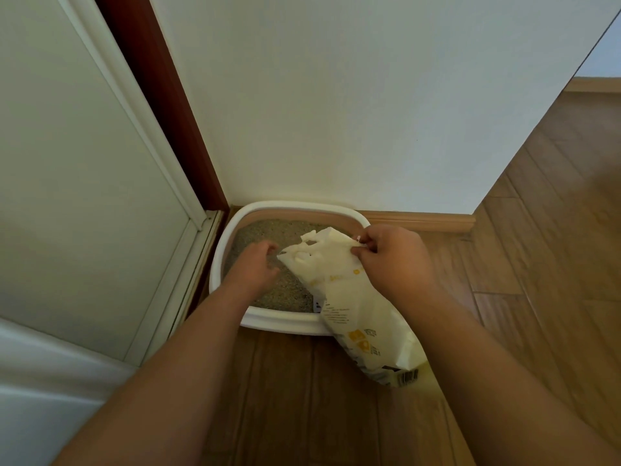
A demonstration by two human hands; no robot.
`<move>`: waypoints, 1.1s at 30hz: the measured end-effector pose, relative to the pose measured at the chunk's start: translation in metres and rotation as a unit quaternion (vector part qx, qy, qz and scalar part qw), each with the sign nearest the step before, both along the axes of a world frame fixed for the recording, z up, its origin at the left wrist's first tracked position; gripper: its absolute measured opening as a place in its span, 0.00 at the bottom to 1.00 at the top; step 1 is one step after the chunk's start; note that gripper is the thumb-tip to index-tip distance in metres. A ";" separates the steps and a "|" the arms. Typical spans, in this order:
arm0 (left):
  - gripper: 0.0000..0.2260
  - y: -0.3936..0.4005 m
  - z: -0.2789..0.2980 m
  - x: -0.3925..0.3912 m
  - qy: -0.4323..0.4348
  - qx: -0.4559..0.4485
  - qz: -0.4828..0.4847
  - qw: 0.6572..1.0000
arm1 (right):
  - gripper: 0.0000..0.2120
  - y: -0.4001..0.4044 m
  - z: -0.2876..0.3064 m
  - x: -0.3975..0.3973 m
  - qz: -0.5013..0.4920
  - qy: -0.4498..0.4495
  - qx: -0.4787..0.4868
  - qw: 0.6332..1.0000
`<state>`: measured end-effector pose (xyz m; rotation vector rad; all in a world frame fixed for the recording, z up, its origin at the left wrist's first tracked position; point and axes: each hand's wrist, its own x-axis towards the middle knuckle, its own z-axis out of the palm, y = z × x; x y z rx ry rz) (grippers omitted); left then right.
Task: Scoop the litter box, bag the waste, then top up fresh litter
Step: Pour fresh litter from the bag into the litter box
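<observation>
your right hand [391,260] is pinching the top edge of the pale cream plastic litter bag with yellow print [356,307], thumb and fingertips closed tight on its crumpled rim. that bag lies tilted, its open mouth up over the right half of the white oval plastic litter box with a tan inner wall [285,322], its body draped across the box's near right rim and its barcoded bottom end down on the brown wooden plank floor [302,398] just in front.

your left hand [255,264] is over the middle of the box, above the grey-beige granular litter [255,230], fingers curled loosely inward and just beside the bag's torn mouth. whether those fingertips touch the bag, you cannot tell from here; they hold nothing that shows.

the litter box sits tucked into the corner, its far rim against the white wall [336,112] and the light wooden baseboard [420,220], its left side just beside the white panelled door [84,163] and the dark red-brown door frame [158,95]. litter covers the box floor where it shows, on the left and far side; the bag hides the right part. both your bare forearms reach in from the bottom of the view.
</observation>
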<state>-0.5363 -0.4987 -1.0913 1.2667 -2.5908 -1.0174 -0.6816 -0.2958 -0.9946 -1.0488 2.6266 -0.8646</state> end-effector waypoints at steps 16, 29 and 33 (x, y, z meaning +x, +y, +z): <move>0.28 -0.001 -0.049 -0.005 0.014 0.086 0.007 0.996 | 0.07 0.012 0.007 -0.005 -0.024 0.000 -0.004 1.000; 0.05 0.006 -0.031 -0.018 0.048 -0.033 -0.006 0.998 | 0.13 0.032 0.012 -0.028 -0.121 -0.026 -0.059 0.991; 0.05 0.014 -0.018 -0.021 0.068 -0.037 -0.014 0.997 | 0.15 0.042 0.019 -0.036 -0.146 -0.038 -0.075 0.986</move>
